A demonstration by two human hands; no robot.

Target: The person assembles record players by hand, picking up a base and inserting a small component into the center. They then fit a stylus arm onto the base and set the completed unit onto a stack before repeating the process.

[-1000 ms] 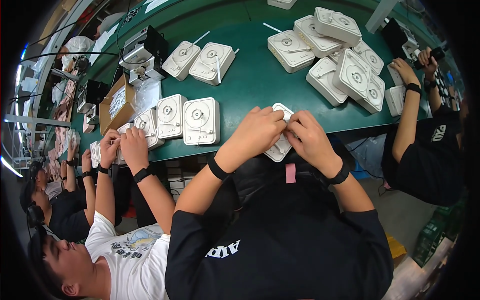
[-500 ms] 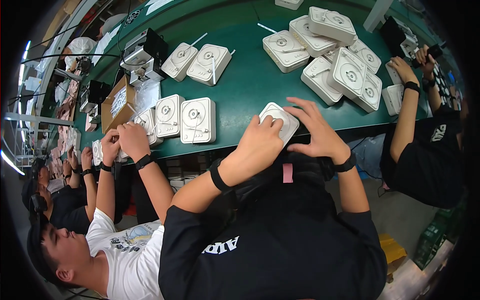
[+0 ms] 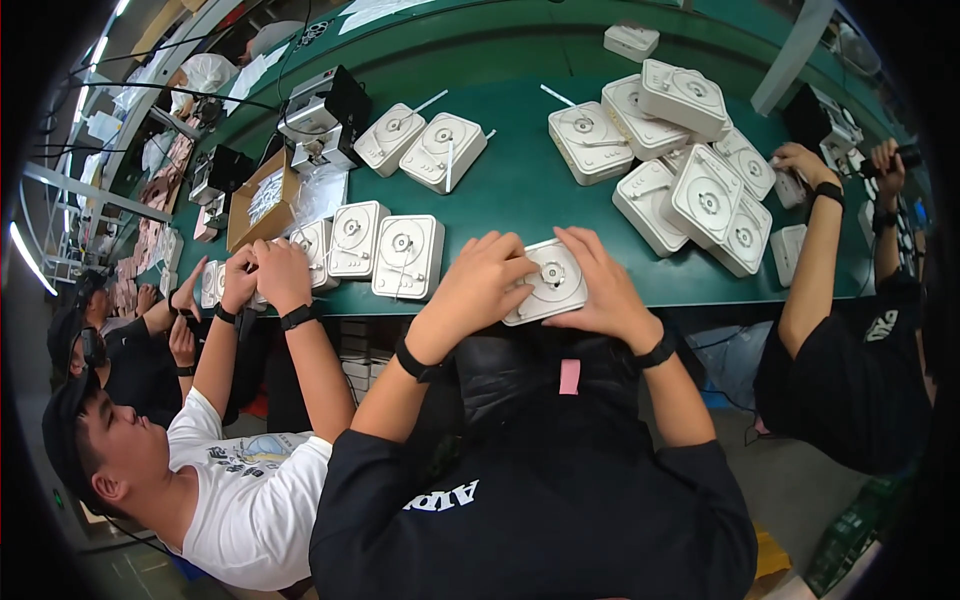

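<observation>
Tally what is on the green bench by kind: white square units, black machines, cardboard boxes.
White square units, counting the held unit gripped by the left hand and right hand, and those clearly seen in the pile: about 16
Black machines: 2
Cardboard boxes: 1
Total: about 19; overlaps in the pile hide some units on the green bench.

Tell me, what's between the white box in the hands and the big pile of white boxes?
Only bare green table lies between the held white box and the pile, in the head view.
</observation>
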